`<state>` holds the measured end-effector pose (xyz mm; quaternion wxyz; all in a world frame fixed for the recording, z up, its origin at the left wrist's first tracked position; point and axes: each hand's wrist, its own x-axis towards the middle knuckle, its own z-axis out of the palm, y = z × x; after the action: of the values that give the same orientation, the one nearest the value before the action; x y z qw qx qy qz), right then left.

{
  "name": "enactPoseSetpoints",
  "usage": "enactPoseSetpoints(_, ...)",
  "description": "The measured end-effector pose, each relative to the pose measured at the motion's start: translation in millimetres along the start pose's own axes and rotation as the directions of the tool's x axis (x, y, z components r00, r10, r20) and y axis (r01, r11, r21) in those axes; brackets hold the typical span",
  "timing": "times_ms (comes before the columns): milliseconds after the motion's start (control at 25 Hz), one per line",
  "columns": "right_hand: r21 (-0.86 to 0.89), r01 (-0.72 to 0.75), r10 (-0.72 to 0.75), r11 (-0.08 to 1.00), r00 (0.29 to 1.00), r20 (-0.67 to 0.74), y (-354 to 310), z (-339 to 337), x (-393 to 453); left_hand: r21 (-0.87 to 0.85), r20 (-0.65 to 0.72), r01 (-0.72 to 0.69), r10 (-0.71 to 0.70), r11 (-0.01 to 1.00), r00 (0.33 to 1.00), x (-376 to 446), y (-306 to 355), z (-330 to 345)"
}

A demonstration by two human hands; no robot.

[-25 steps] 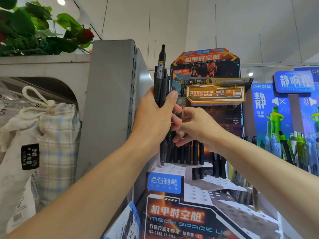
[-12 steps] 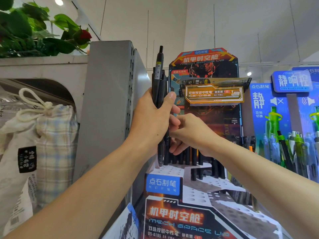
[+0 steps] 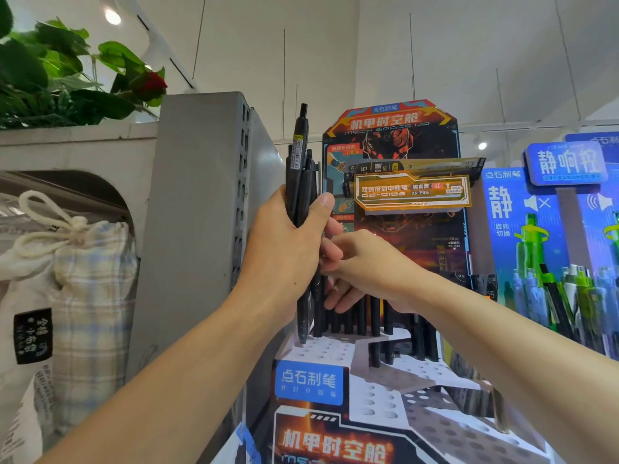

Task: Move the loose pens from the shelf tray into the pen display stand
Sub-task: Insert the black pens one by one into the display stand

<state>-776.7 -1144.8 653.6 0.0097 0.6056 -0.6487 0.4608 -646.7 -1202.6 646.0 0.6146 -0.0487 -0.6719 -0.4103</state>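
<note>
My left hand (image 3: 288,249) grips an upright bundle of black pens (image 3: 299,169) in front of the pen display stand (image 3: 375,380), a stepped card stand with rows of holes and orange and blue print. My right hand (image 3: 365,269) reaches in from the right and touches the lower part of the bundle beside my left fingers; its fingertips are partly hidden, so I cannot tell whether it pinches a pen. Several black pens (image 3: 371,326) stand in the stand's upper holes, below my right hand. The shelf tray is out of view.
A grey metal shelf upright (image 3: 197,229) stands just left of the stand. A checked drawstring bag (image 3: 83,296) hangs at the left, with a plant (image 3: 67,72) above. A blue display of green pens (image 3: 562,279) is at the right.
Both hands stay together at the bundle; my right hand has shifted slightly lower against the pens. The view has moved a little.
</note>
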Motion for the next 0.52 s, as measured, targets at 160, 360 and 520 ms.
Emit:
enactPoseSetpoints(160, -0.021, -0.001, 0.002, 1.0, 0.999, 0.037, -3.8, -5.1, 3.3, 0.029, -0.01, 0.005, -0.004, 1.0, 1.0, 1.3, -2.0, 1.3)
enactPoseSetpoints(360, -0.041, -0.013, 0.016, 0.999, 0.998, 0.059, -9.1, -5.8, 0.2, 0.047, -0.005, 0.037, -0.037, 0.998, 0.999, 2.0, -4.3, 1.2)
enactPoseSetpoints(520, -0.224, 0.136, -0.189, 0.965, 0.954, -0.235, -10.7, -14.5, -4.8, -0.034, -0.006, 0.09, -0.09, 0.995, 0.996, 4.1, -4.3, 2.7)
